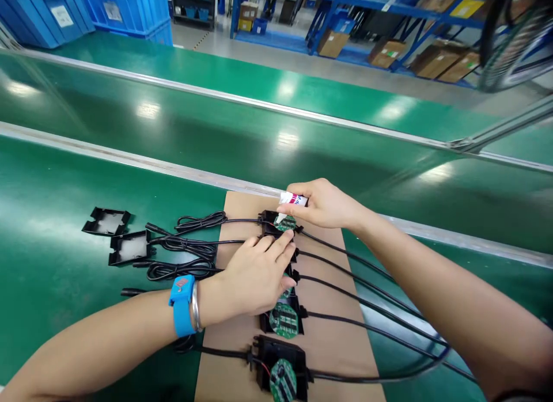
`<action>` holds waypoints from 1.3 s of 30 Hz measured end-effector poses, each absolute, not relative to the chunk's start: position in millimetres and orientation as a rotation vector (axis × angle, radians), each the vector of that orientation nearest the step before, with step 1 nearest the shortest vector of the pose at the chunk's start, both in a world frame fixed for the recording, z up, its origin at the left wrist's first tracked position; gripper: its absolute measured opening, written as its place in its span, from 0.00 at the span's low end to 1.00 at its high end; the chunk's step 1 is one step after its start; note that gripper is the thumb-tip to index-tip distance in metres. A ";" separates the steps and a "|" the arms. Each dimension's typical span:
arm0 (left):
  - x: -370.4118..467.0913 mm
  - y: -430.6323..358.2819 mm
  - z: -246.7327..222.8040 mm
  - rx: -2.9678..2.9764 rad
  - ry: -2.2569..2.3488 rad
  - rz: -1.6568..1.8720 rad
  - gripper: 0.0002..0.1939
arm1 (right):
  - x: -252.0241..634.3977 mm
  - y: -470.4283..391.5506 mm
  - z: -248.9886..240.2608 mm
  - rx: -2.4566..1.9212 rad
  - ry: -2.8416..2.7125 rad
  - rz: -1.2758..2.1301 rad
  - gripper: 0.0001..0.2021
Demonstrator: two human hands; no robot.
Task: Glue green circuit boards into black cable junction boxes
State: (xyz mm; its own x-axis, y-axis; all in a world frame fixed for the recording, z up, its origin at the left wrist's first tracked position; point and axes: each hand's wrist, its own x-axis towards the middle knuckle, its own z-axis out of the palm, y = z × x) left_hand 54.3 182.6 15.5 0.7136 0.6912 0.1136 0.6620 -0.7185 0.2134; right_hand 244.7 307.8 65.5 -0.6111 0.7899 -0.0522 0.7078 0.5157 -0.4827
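A row of black boxes with round green circuit boards (pixel 284 321) runs down a brown cardboard sheet (pixel 337 356). My right hand (pixel 322 203) grips a white tube (pixel 294 199) with red markings, its nozzle pointing down at the circuit board (pixel 286 222) in the farthest box. My left hand (pixel 259 272), fingers spread, lies over the boxes just nearer than that one and partly hides them. Its fingertips reach the edge of the farthest box. The nearest box (pixel 280 356) holds a tilted board with a red wire.
Coiled black cables (pixel 194 246) lie left of the cardboard, beside two black covers (pixel 129 247) with whitish insides. More cables (pixel 367 301) run off to the right. A metal rail (pixel 173 167) crosses behind. Blue bins (pixel 125 10) and shelving (pixel 276 42) stand farther back.
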 end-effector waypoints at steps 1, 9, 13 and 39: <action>54.6 182.8 15.6 2.761 1.102 0.281 0.30 | 243.3 308.7 65.8 -1.258 -2.608 0.689 0.27; 56.1 183.1 16.9 2.750 1.112 0.259 0.30 | 240.5 310.9 68.1 -1.131 -2.704 0.640 0.27; 55.7 182.9 16.7 2.744 1.114 0.261 0.30 | 239.6 311.7 68.0 -1.118 -2.737 0.626 0.26; 54.6 182.6 14.6 2.732 1.089 0.281 0.31 | 258.0 300.8 85.1 -1.130 -2.823 0.545 0.24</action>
State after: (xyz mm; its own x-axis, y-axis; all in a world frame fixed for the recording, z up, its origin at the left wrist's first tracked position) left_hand 54.6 182.6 14.6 0.7128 0.6933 0.1060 0.6579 -0.7133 0.2417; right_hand 258.0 300.8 85.1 -0.7312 0.6773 -0.0806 0.6587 0.6704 -0.3416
